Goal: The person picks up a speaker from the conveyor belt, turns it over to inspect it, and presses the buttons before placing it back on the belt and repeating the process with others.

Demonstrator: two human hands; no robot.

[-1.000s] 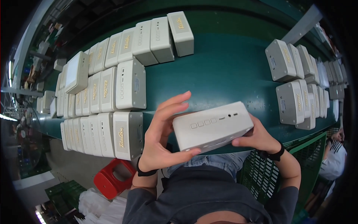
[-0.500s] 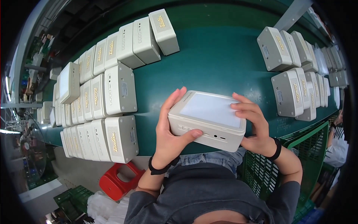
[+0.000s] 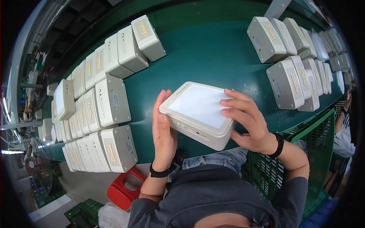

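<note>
Between my hands, above the table's near edge, is a cream box-shaped electronic device [image 3: 197, 110] with rounded corners. Its large pale panel faces up, and small buttons and ports run along the side toward me. My left hand [image 3: 164, 138] holds the left end, thumb at the near corner and fingers along the far side. My right hand [image 3: 253, 125] grips the right end, its fingertips lying over the panel's edge and the thumb low on the side. The device's underside is hidden.
Rows of similar cream devices [image 3: 114, 100] stand on the green table [image 3: 190, 49] at left; more devices [image 3: 285, 85] are at right. A red stool [image 3: 123, 192] is below the table at left, a green plastic crate [image 3: 319, 152] at right. Another person [image 3: 345, 140] is at far right.
The device has shifted a little left and turned slightly, its left end tipped up. My left thumb has moved from the buttons to the corner. The surroundings have shifted in view.
</note>
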